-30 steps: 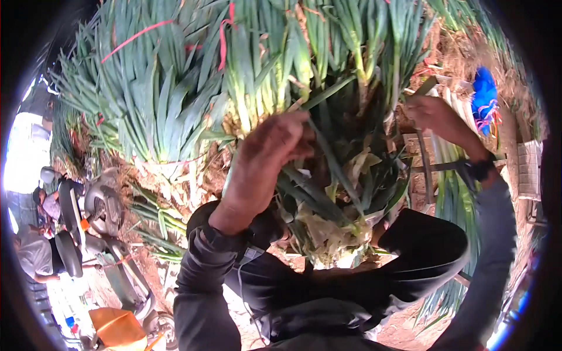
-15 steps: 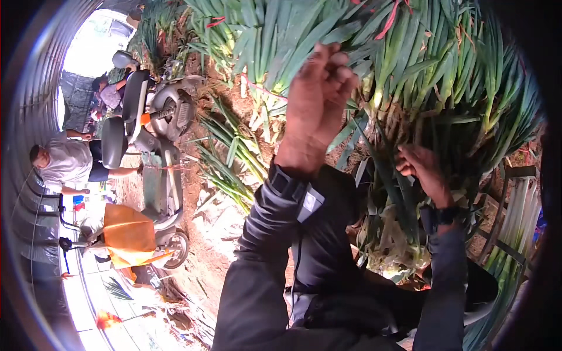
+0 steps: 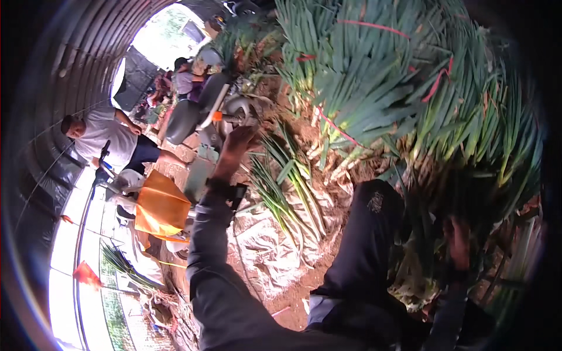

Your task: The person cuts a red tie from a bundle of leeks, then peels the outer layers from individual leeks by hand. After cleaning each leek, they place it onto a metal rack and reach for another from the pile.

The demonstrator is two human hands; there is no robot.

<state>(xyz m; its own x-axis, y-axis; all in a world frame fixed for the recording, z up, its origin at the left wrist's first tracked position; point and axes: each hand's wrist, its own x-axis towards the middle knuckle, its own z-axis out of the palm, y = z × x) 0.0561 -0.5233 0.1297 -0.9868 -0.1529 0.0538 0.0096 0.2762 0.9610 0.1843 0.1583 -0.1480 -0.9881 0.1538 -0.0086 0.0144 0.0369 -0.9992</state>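
Note:
My left hand (image 3: pixel 237 145) is raised out to the left, in front of the parked scooter. Its fingers are stretched out, partly blurred, and nothing shows in them. Just right of it, loose leeks (image 3: pixel 287 196) lie on a pale crumpled sheet (image 3: pixel 266 251). My right hand (image 3: pixel 458 243) is low on the right, in shadow beside dark leek leaves and pale stalks; its fingers are smeared, and whether it grips anything is unclear. Large bundles of leeks (image 3: pixel 369 76), some tied with red strips, fill the space ahead.
A scooter with an orange cover (image 3: pixel 161 202) stands at left. Beyond it is a person in a grey shirt (image 3: pixel 111 140), with another person (image 3: pixel 186 79) farther back. My bent knee (image 3: pixel 372 216) rises between my hands. More leeks (image 3: pixel 126 266) lie at lower left.
My left hand has swung left and down from the leek bundles toward the scooter. My right hand has moved lower. The whole view has shifted, bringing more of the left side in.

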